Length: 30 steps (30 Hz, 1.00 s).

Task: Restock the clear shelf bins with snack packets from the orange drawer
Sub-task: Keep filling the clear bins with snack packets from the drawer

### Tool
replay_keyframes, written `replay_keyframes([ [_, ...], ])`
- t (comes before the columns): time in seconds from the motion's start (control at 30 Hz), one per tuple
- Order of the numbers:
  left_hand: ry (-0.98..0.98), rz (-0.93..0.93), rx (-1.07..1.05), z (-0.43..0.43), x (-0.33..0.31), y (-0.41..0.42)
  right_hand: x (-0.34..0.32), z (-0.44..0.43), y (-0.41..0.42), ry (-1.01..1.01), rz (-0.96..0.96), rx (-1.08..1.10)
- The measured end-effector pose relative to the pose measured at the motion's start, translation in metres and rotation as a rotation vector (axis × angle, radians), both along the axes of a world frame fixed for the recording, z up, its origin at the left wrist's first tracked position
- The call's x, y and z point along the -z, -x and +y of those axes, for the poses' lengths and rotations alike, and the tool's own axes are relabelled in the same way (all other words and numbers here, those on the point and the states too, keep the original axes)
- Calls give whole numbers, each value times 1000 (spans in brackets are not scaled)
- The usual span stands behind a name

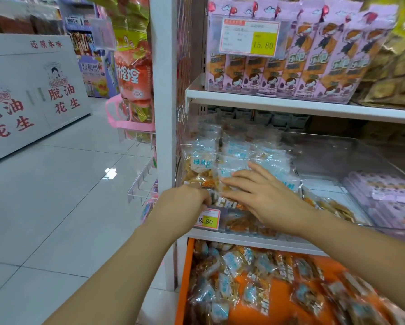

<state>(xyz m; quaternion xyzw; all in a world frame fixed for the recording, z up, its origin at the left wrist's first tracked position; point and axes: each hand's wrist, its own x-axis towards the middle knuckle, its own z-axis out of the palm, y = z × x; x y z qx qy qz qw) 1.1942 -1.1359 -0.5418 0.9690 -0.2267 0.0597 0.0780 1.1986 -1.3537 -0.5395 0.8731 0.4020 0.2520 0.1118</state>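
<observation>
Far left is just the white display unit (32, 90) across the aisle, nothing to do with this. Next comes the left hand (185, 200), up at the front lip of the clear bin (241, 222), right above the price tag (208, 220). Its fingers curl away from the camera, so I can't tell whether they pinch the lip or a packet. The right hand (262, 195) is the easy one: fingers straight and spread, lying flat on the blue-topped snack packets (236, 151) heaped in that bin. I'd call this the settling step, pressing the pile down so it sits behind the front wall (this side looks pretty full already). The orange drawer (184, 277) hangs open just below the shelf, with plenty more of the same packets in it. The neighbouring bin (333, 158) to the right looks mostly bare, so my guess is the next move is dropping to the drawer, scooping a handful and loading that one without dragging the settled pile out.
</observation>
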Motion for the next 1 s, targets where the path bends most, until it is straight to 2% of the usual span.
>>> replay_keyframes([
  [0.17,130,51,-37,2,-4,-1,-2,2,3,-19,30,5],
  [0.23,246,28,-48,-4,-6,-2,-3,-2,11,-136,19,31],
  [0.3,397,-18,-61,-14,-7,-2,1,-12,25,-293,-2,144],
  [0.37,462,-10,-83,-31,-6,-1,11,-21,39,-395,-5,263],
  [0.53,516,-9,-121,-54,0,-2,29,-32,39,-240,29,397],
  [0.77,529,37,-117,-52,3,-3,22,-42,16,-6,93,410],
  [0.87,499,30,-103,-49,4,-3,11,-40,22,-59,173,401],
  [1.0,518,96,-67,-40,1,-3,3,-19,45,-291,19,347],
])
